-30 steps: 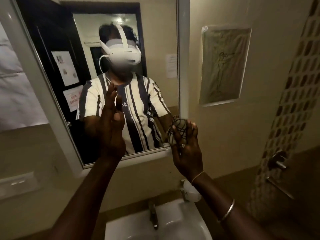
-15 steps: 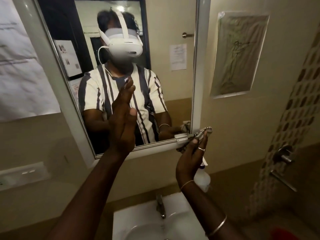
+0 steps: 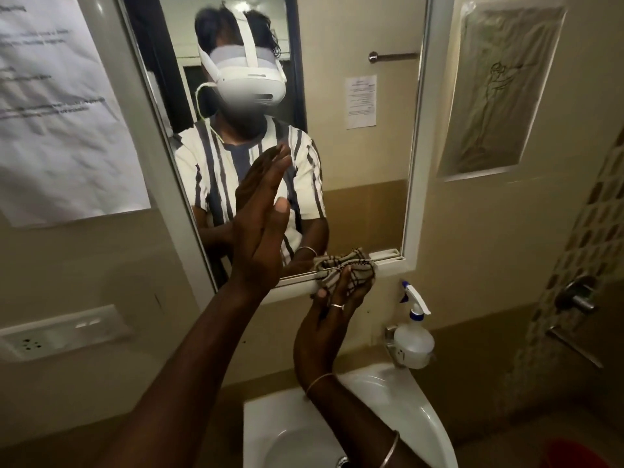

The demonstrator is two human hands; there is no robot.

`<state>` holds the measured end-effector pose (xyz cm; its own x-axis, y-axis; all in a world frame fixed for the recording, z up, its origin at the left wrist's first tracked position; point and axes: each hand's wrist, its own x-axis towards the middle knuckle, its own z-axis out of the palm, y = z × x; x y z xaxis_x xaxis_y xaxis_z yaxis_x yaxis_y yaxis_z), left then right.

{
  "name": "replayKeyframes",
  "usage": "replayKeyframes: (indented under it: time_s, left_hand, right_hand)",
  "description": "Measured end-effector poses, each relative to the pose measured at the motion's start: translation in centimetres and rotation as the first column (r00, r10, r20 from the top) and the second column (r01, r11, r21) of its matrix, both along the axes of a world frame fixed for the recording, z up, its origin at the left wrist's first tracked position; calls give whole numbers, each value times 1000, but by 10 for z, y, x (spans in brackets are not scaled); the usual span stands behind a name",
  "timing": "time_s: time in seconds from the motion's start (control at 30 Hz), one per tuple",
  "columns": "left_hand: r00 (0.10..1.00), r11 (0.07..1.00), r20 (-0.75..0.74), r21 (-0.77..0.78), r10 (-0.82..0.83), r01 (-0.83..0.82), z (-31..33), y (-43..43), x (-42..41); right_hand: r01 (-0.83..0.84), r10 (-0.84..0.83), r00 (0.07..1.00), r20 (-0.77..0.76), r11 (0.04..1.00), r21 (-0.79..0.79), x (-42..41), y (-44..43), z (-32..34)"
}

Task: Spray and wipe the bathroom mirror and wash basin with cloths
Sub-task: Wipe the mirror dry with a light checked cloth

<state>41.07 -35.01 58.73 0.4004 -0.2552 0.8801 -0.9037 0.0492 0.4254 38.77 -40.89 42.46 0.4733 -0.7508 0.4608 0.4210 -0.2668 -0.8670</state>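
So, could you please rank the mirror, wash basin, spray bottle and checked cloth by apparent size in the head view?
1. mirror
2. wash basin, though partly cut off by the frame
3. spray bottle and checked cloth look about alike; the cloth is bunched, so unranked

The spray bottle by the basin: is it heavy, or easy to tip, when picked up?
Probably light: the spray bottle is small pale plastic. It may tip if nudged, being tall with a trigger head and standing near the wash basin rim.

Woven checked cloth [image 3: 347, 273], glossy white ceramic basin [image 3: 398, 396], translucent plastic spray bottle [image 3: 413, 339], crinkled paper notice [image 3: 57, 106].
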Motion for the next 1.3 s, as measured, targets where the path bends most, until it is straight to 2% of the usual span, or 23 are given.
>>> replayKeyframes:
  time_s: [0.13,0.2,0.27,0.3,0.33,0.4,0.5,0.63,0.73,0.83,0.93,1.1,1.3]
  left_hand:
    - [1000,1000,-12,-9,-2,2,-8,16,1]
    - [999,1000,-37,-16,6,-6,-13,23,-1]
    - [998,999,-59,-43,-18,15,-17,29,-4]
    - [997,998,-73,-60,-25,20,-18,33,-5]
    - [996,997,-86,-73,-20,14,-19,36,-7]
    - [996,996,-92,-92,0,-9,-19,46,-10]
    - [995,990,-96,-131,37,-50,-20,59,-13]
    - [991,963,-125,-258,45,-77,-15,73,-19]
    - [989,929,-115,-348,95,-129,-10,79,-22]
    - [987,898,-88,-411,133,-158,-5,82,-23]
    - [990,878,-52,-459,128,-138,0,84,-26]
    - [985,810,28,-572,172,-126,13,84,-36]
    - [975,773,45,-618,216,-143,24,72,-40]
  right_hand:
    - [26,-51,992,-118,977,-212,2,23,-18]
    - [-12,-42,985,-168,951,-308,-1,34,-27]
    - [-30,-65,980,-187,886,-463,-3,37,-35]
    - [-14,-97,984,-149,794,-608,-3,39,-39]
    - [-2,-114,988,-103,663,-749,-1,40,-41]
    - [-20,-98,993,-72,449,-893,5,40,-40]
    - [-16,-42,999,-28,271,-963,9,31,-26]
    - [58,40,998,58,-15,-998,23,13,2]
    - [107,64,993,99,-136,-985,31,8,20]
    - [125,95,989,112,-154,-980,32,12,37]
    - [189,88,979,183,-71,-979,35,24,72]
    - [242,92,965,245,37,-969,45,42,176]
    - [344,60,935,349,79,-936,51,51,310]
